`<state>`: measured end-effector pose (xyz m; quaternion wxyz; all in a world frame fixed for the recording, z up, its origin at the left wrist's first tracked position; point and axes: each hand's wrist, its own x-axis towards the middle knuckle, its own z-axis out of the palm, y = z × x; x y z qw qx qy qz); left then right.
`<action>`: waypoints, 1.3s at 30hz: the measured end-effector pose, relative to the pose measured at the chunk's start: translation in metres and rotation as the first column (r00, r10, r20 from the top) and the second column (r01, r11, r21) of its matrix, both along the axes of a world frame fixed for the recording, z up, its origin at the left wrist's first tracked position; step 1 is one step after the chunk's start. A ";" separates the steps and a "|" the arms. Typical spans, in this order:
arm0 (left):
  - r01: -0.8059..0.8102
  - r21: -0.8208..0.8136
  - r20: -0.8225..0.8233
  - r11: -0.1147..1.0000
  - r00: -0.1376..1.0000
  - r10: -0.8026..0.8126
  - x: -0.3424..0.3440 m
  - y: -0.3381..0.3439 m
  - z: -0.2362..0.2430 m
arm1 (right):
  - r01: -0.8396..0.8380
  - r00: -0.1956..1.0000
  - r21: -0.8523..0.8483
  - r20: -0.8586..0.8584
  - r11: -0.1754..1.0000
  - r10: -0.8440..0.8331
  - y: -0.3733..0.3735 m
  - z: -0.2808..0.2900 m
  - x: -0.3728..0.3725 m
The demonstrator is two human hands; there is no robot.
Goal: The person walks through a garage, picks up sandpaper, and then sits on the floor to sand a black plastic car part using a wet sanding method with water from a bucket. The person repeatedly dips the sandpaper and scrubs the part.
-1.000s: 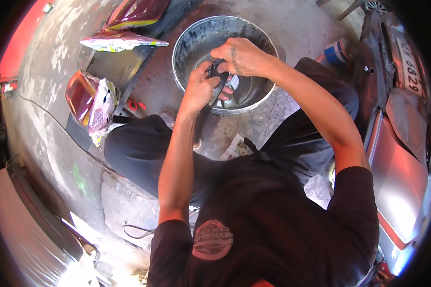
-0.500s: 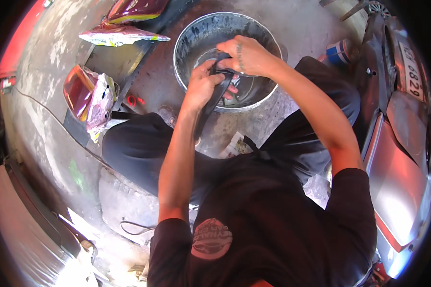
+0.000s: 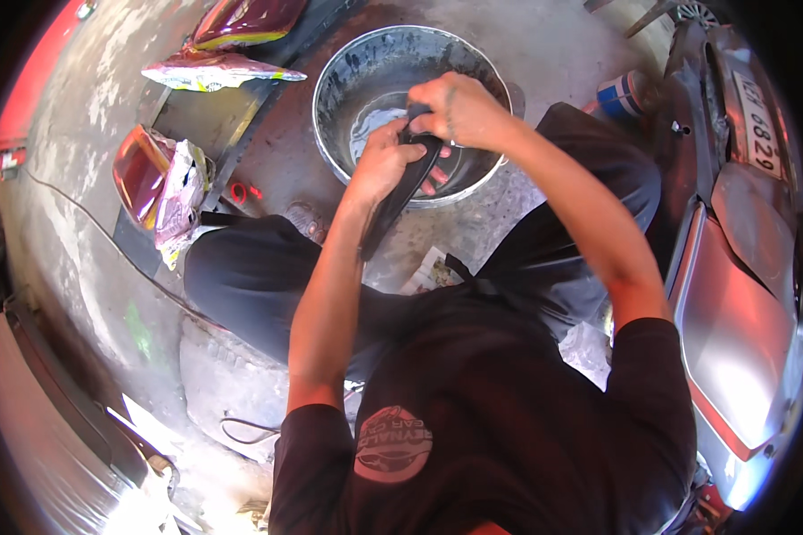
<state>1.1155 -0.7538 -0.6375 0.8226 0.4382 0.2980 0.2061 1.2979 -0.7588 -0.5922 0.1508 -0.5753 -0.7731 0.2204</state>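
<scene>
A long, narrow black strip (image 3: 403, 189) slants from the near side of a round metal basin (image 3: 335, 76) up over its opening. Around the strip's middle my left hand (image 3: 384, 165) is closed, thumb on top and other fingertips showing beyond its right edge. My right hand (image 3: 462, 111) has its fingers curled at the strip's far end, where a small dark piece shows at the fingertips. Whether that piece is separate from the strip I cannot make out. Below both hands, shallow water (image 3: 370, 125) glints in the basin.
Red lamp-like parts (image 3: 138, 169) wrapped in printed plastic lie at the left. To the right are a blue-and-white can (image 3: 617, 96) and a car's rear end (image 3: 732, 330). A dark cable (image 3: 85, 203) crosses the floor. Folded paper (image 3: 430, 273) lies between my legs.
Both hands have shifted slightly right over the basin, still on the strip. More of the strip's upper face shows between them. The whole view has moved a little.
</scene>
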 end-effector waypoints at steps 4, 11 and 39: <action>-0.035 -0.033 0.026 0.999 0.999 0.036 -0.005 0.002 0.002 | 0.008 1.000 0.008 -0.020 1.000 -0.007 0.000 -0.004 0.000; -0.077 0.062 -0.018 0.995 0.997 0.078 -0.001 -0.005 -0.006 | 0.165 0.984 0.043 -0.070 0.985 -0.162 -0.001 -0.020 -0.002; -0.427 0.330 -0.011 0.842 0.890 0.456 0.015 -0.016 -0.003 | 0.511 0.641 -0.303 -0.490 0.805 -0.591 0.009 -0.024 -0.010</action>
